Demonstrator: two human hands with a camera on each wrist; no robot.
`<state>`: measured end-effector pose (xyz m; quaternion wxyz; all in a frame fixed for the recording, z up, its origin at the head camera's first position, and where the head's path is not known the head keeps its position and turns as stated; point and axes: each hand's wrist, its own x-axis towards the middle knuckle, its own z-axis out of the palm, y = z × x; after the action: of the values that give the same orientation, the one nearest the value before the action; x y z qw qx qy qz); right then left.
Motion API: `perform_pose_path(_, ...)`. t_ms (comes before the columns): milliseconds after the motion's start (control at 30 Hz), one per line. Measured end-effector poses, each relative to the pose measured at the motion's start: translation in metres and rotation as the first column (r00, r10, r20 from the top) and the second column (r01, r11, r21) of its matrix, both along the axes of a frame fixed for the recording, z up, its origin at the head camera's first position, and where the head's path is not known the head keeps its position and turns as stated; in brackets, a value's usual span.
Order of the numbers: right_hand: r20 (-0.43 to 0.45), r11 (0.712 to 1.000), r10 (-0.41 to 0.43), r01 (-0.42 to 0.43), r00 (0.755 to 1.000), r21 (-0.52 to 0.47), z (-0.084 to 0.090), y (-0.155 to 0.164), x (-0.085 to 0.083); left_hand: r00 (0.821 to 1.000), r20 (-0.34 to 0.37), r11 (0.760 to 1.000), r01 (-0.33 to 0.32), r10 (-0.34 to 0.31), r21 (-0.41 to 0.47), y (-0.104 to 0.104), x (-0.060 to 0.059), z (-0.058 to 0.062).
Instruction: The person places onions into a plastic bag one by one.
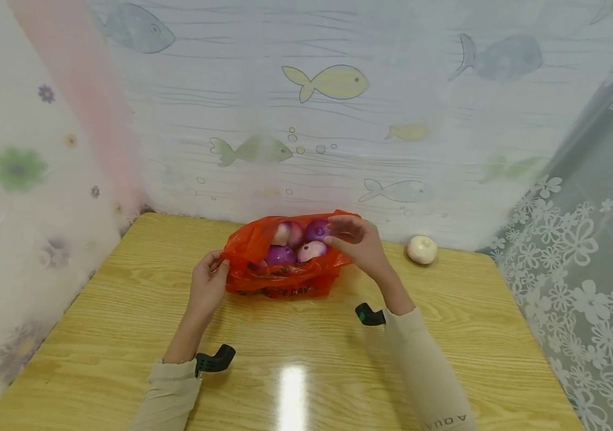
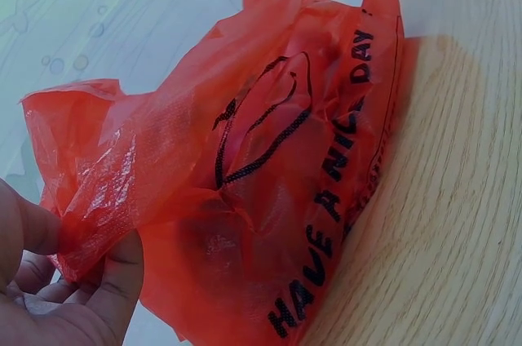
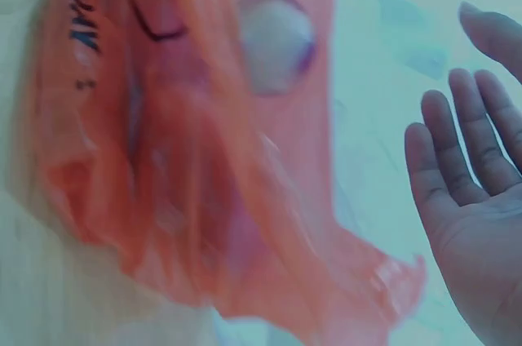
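Note:
A red plastic bag (image 1: 248, 246) lies on the table with its mouth open upward. Several purple onions (image 1: 281, 255) show inside, some of them pale on one side. My left hand (image 1: 209, 288) pinches the bag's left edge between thumb and fingers; the left wrist view shows the gathered plastic in that grip, beside black printed lettering. My right hand (image 1: 363, 246) is raised at the bag's right end, and in the right wrist view its fingers (image 3: 444, 138) are straight and hold nothing. A peeled-looking white onion (image 1: 422, 249) sits on the table, right of that hand.
The wooden table (image 1: 306, 341) reaches back to a wall covering (image 1: 328, 126) printed with fish, close behind the bag. Flowered coverings (image 1: 608, 299) border the table's sides. A dark wrist mount (image 1: 215, 359) sticks out from each sleeve.

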<state>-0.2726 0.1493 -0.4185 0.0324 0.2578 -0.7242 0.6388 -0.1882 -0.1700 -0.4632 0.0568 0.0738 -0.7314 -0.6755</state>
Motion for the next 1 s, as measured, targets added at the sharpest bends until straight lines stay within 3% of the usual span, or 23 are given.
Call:
perform_pose_path(167,0.005,0.984,-0.132,0.132,0.991,-0.118,0.000,0.035,0.003,1.000,0.001,1.000,0.003,-0.003,-0.002,0.000,0.000,0.000)
perform_pose_path(333,0.026,0.948,-0.291,0.292,0.956,-0.123,-0.018,0.076,0.000,1.000,-0.003,1.000,0.004,-0.004,-0.001,0.001,-0.001,-0.001)
perform_pose_path(500,0.050,0.881,-0.458,0.461,0.887,-0.102,-0.042,0.111,-0.002,1.000,-0.001,1.000,0.005,-0.005,-0.002,0.001,0.000,-0.002)
perform_pose_path(633,0.087,0.808,-0.575,0.581,0.814,-0.100,-0.046,0.129,0.006,1.000,-0.001,1.000,0.002,-0.002,0.000,0.001,0.000,-0.001)
perform_pose_path(733,0.108,0.774,-0.620,0.628,0.778,-0.083,-0.042,0.138,0.012,1.000,-0.001,1.000,0.004,-0.004,0.000,0.002,0.000,-0.001)
perform_pose_path(1000,0.110,0.743,-0.661,0.668,0.743,-0.044,-0.063,0.171,0.001,1.000,0.004,1.000,0.000,0.000,-0.011,0.002,0.000,0.000)
